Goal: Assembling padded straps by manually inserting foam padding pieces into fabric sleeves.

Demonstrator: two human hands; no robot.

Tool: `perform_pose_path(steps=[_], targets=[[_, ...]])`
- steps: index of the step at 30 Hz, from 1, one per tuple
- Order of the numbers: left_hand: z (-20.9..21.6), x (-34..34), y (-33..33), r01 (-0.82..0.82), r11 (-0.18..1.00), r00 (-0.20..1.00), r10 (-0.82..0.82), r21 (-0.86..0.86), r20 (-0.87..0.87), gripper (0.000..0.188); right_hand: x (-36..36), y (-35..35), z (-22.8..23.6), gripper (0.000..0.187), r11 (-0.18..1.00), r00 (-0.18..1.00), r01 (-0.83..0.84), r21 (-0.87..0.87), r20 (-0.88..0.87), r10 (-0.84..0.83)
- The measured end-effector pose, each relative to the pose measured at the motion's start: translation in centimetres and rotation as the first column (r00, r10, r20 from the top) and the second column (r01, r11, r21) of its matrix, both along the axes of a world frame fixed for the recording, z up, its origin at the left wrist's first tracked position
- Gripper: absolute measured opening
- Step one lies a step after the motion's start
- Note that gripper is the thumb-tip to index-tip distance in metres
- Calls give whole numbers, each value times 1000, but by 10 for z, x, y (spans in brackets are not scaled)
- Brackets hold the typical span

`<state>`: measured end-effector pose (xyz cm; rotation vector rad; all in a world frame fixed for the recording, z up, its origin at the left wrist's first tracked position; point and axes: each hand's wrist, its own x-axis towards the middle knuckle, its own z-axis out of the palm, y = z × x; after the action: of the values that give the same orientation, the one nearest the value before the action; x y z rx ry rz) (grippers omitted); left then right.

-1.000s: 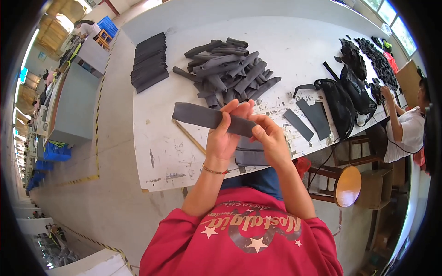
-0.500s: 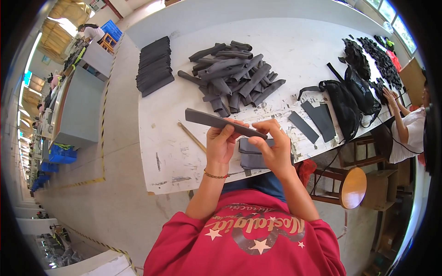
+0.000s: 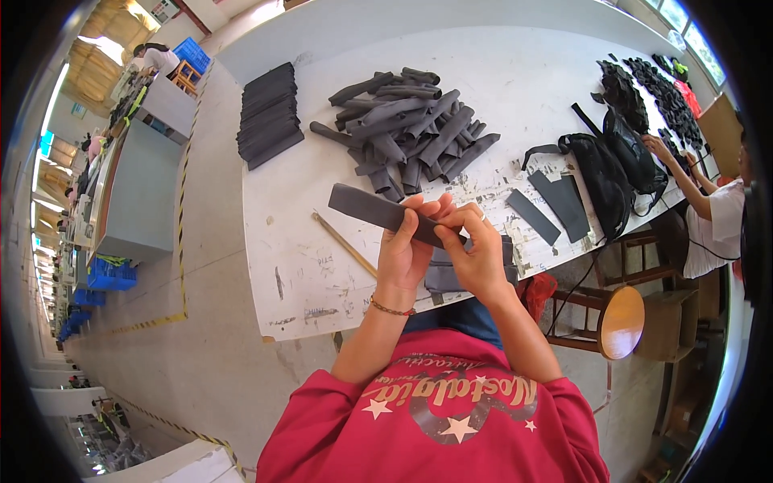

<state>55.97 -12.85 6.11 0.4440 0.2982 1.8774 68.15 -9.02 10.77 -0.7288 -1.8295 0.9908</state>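
A long dark grey fabric strip point(image 3: 366, 207) is held up over the table's near edge, slanting down to the right. My left hand point(image 3: 409, 245) is closed round its middle, thumb on the upper face. At its right end my right hand point(image 3: 475, 251) pinches it between thumb and fingers. Behind my hands, partly hidden, a small stack of folded grey pieces point(image 3: 445, 278) lies on the table. Farther back is a loose heap of rolled dark grey fabric pieces point(image 3: 415, 129).
A neat row of dark pieces point(image 3: 270, 117) lies at the table's point(image 3: 282, 241) far left. A wooden stick point(image 3: 345, 243) rests left of my hands. Flat grey pieces point(image 3: 557, 205) and black bags point(image 3: 600, 177) lie right. A co-worker's hands point(image 3: 664, 153) work beyond, near a wooden stool point(image 3: 620, 322).
My left hand has shifted slightly right along the strip, and the strip's broad face has turned more into view. My right hand has closed on its end. The co-worker's hands have moved toward the bags.
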Motion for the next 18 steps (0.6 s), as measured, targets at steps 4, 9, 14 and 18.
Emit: perform_pose_path(steps=[4,9,14,18], targets=[[3,-2,1,-45,999,999,45,-14,-5,23,4,1,-12,13,987,999,-6,-162,-38,0],[3,-9,5,-77,997,996,76,25,36,23,3,-8,-17,14,844,995,-70,-533,-95,22],[3,-6,7,-10,999,984,4,34,176,27,0,-7,-17,15,779,985,-118,-616,-174,11],[5,3,9,-80,997,978,80,-8,191,27,0,-3,-19,14,777,991,-96,-622,-129,20]])
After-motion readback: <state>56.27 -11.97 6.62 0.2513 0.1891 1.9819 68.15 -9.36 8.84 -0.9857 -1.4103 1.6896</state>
